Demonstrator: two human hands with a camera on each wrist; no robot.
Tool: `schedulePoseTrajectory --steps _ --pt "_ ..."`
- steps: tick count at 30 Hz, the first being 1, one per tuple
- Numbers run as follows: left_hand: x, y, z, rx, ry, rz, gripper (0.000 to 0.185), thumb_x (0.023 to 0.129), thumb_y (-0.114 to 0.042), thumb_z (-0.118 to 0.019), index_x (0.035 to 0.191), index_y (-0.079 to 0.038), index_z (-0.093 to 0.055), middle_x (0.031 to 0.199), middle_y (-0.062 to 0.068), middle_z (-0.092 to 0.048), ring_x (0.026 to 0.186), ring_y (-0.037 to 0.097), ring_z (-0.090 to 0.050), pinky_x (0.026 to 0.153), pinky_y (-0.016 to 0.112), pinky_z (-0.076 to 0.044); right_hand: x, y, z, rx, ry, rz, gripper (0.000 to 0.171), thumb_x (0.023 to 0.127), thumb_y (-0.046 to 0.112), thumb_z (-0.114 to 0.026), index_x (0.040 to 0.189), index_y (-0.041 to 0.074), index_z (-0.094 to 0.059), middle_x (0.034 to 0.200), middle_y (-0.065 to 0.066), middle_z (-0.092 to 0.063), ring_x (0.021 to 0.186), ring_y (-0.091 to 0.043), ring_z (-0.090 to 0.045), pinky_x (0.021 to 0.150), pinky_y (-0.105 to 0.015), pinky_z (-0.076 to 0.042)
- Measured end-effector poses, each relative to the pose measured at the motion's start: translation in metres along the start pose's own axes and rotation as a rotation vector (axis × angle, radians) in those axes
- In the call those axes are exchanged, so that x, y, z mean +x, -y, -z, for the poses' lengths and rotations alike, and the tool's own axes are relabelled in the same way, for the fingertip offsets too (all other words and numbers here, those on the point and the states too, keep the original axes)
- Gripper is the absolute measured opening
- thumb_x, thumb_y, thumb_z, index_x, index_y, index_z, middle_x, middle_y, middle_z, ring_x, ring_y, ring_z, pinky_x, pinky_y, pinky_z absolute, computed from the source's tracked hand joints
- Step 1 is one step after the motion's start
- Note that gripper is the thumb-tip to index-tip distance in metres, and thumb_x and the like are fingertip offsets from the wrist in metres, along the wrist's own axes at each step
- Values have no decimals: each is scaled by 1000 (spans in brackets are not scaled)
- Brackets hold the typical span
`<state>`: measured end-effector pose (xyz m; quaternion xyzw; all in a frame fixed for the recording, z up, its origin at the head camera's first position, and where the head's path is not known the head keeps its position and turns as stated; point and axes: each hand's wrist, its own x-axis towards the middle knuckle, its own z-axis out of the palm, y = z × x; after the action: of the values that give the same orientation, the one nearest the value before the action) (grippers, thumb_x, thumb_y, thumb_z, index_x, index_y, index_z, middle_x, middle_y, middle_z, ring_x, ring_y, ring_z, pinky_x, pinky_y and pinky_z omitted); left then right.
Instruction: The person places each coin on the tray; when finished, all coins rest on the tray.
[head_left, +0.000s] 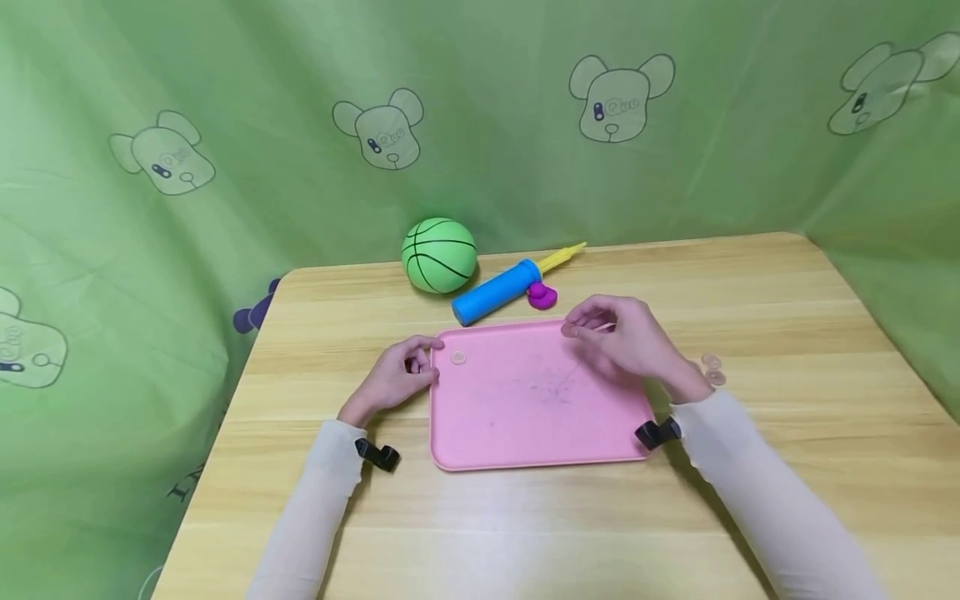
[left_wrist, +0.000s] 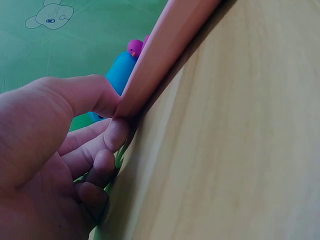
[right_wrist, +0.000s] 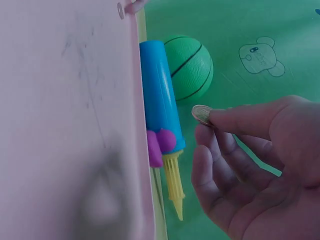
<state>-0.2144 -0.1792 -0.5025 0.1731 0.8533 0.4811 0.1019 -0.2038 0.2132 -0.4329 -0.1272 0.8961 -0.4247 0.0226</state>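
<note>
A pink tray [head_left: 525,442] with a raised rim lies on the table. My left hand [head_left: 395,372] pinches its left edge; in the left wrist view thumb and fingertip meet at the tray's rim [left_wrist: 155,55]. Over the tray's far right corner, my right hand [head_left: 622,337] holds a small round coin [right_wrist: 201,114] between thumb and fingertip, seen in the right wrist view. One coin [head_left: 458,357] lies inside the tray near its far left corner. Two more coins, one [head_left: 711,361] behind the other [head_left: 716,377], rest on the table beyond the tray's right side.
Behind the tray are a green ball [head_left: 439,256] with black lines, a blue hand pump [head_left: 495,292] with a yellow nozzle [head_left: 561,257], and a small purple duck [head_left: 542,296]. A green curtain [head_left: 495,125] hangs along the wooden table's [head_left: 525,533] far edge.
</note>
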Motion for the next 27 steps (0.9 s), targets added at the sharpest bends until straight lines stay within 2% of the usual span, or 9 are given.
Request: schedulePoseTrajectory --steps 8,13,19,27 --pt "0 0 0 3 2 -1 48 93 -1 -77 139 -2 -68 89 6 -66 78 15 -55 73 22 -46 24 10 -28 100 74 -3 20 99 20 -82 115 10 -77 109 -10 -79 100 -26 -74 88 -28 -60" --pt "0 -1 0 9 -2 3 48 92 -1 -77 139 -2 -68 88 5 -65 78 16 -55 73 22 -46 38 18 -50 135 110 -14 16 97 18 -84 109 11 -75 107 -9 -78 97 -26 -73 85 -35 -61" --pt "1 1 0 13 -2 -9 48 92 -1 -77 139 -1 -68 88 5 -65 78 16 -55 73 22 -46 51 19 -77 161 150 -6 18 93 15 -87 102 9 -73 96 -9 -75 83 -22 -69 72 -28 -59" --pt "0 0 1 10 -5 1 49 93 -2 -77 140 -1 -68 88 7 -66 78 16 -55 72 22 -45 62 26 -101 129 169 -7 20 91 16 -90 101 8 -74 96 -7 -75 84 -18 -67 77 -26 -55"
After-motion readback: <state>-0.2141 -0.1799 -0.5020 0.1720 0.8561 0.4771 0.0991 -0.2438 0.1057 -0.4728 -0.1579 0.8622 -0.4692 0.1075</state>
